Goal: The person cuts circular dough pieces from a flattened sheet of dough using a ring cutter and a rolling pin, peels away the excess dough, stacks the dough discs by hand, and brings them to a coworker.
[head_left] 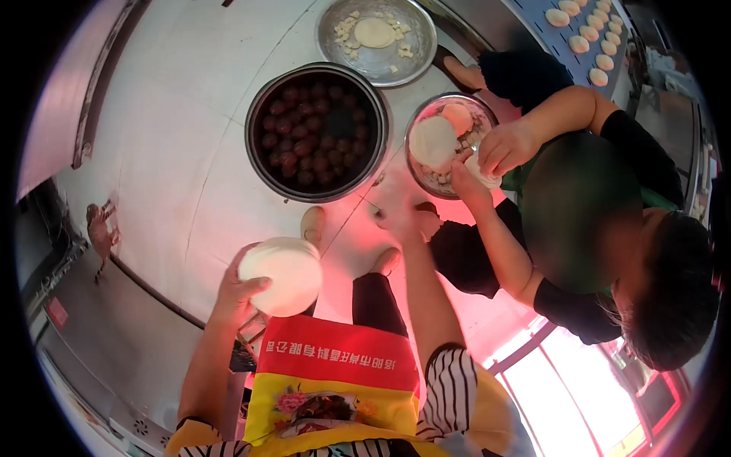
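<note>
Round, pale dough sheets point(288, 276) rest in my left hand point(245, 286), whose thumb presses on their face and whose fingers are behind them. My right hand point(398, 209) is smeared by motion in front of me, between the dark pot and the co-worker; its fingers cannot be made out. Ahead stands a dark pot point(253, 156) with many dark red round pieces point(304, 133) inside. To its right is a metal bowl point(415, 114) with dough rounds and small pieces, where a co-worker's hands point(506, 148) hold a piece of dough.
Beyond the pot, a wide metal basin point(426, 46) holds a flat dough disc point(375, 33) and small pale pieces. The co-worker point(563, 305) sits close at my right. At the top right, a blue tray point(544, 46) carries several dough rounds. A metal cabinet point(122, 335) stands at the left.
</note>
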### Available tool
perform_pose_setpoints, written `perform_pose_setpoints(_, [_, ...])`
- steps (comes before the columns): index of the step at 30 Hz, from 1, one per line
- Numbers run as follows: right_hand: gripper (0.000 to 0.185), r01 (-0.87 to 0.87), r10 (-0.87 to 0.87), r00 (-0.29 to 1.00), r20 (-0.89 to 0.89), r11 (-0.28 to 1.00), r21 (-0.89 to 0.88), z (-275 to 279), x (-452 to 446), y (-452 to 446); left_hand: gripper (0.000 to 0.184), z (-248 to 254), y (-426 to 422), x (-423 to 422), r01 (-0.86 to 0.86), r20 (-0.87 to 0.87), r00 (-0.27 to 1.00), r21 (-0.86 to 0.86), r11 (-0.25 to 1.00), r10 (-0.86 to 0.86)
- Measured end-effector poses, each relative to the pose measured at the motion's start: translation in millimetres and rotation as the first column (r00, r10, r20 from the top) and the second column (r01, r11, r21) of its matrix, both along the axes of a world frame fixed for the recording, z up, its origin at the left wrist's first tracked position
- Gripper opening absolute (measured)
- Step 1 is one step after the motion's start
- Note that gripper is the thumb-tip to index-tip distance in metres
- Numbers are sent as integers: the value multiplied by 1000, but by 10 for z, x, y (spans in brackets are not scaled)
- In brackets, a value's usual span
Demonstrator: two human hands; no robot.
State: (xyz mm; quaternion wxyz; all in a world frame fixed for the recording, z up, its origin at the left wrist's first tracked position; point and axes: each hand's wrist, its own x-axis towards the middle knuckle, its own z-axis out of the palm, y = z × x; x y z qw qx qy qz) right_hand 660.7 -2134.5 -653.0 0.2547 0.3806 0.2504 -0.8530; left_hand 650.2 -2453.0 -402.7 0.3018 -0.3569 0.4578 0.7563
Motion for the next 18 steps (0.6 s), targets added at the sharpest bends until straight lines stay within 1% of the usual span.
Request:
perform_pose_setpoints(1, [58,8,1,996,89,995,-97,300,164,-300,67,-154,117,-45,96,29,995,26,995,-96])
perform_pose_setpoints(2, [62,-35,17,997,-76,970,-240,642,379,-561,69,-361,301,-93,204,50,977,60,977,-207])
perform_pose_setpoints(3, [65,-81,36,985,-167,959,-273,776,451,-655,68,-509,432,-117,285,53,957,20,958,-286])
perform_pose_setpoints(4, [69,-127,47,965,-259,945,-300,905,527,-749,67,-563,543,-219,459,-20,888,-46,887,-460])
perform_pose_setpoints(5, [70,-132,69,961,-269,966,-224,931,518,-726,69,-652,646,-271,611,-33,772,-240,755,-635])
perform_pose_setpoints(6, [72,-135,91,957,-275,980,-146,923,502,-695,70,-714,739,-336,705,-7,625,-425,568,-780])
perform_pose_setpoints(9, [65,-41,20,987,-160,990,-132,587,526,-416,74,-766,957,-551,541,-263,550,-611,577,-793])
perform_pose_setpoints(10, [61,38,-47,993,105,995,88,488,540,-322,74,-756,952,-601,558,-257,581,-565,608,-772])
perform_pose_setpoints(11, [56,54,-166,923,347,949,310,414,517,-231,75,-734,880,-635,573,-242,613,-519,634,-752])
perform_pose_setpoints(12, [40,327,-336,942,15,924,197,320,416,-101,75,-759,778,-665,581,-226,645,-476,660,-730])
perform_pose_setpoints(13, [40,446,-430,894,-124,882,153,76,351,81,69,-811,637,-587,559,-205,720,-394,730,-663])
perform_pose_setpoints(14, [40,554,-518,816,-255,828,90,-178,272,248,67,-828,472,-505,560,-153,762,-333,759,-629])
perform_pose_setpoints(15, [30,698,-694,715,-92,697,168,57,-59,325,64,-836,290,-412,556,-97,796,-271,785,-597])
perform_pose_setpoints(17, [33,683,-719,688,94,686,248,-234,-83,563,59,-815,-59,-175,558,-21,813,-256,789,-582])
perform_pose_setpoints(18, [34,671,-728,659,187,682,291,-379,33,624,56,-836,-259,-13,549,5,822,-279,788,-570])
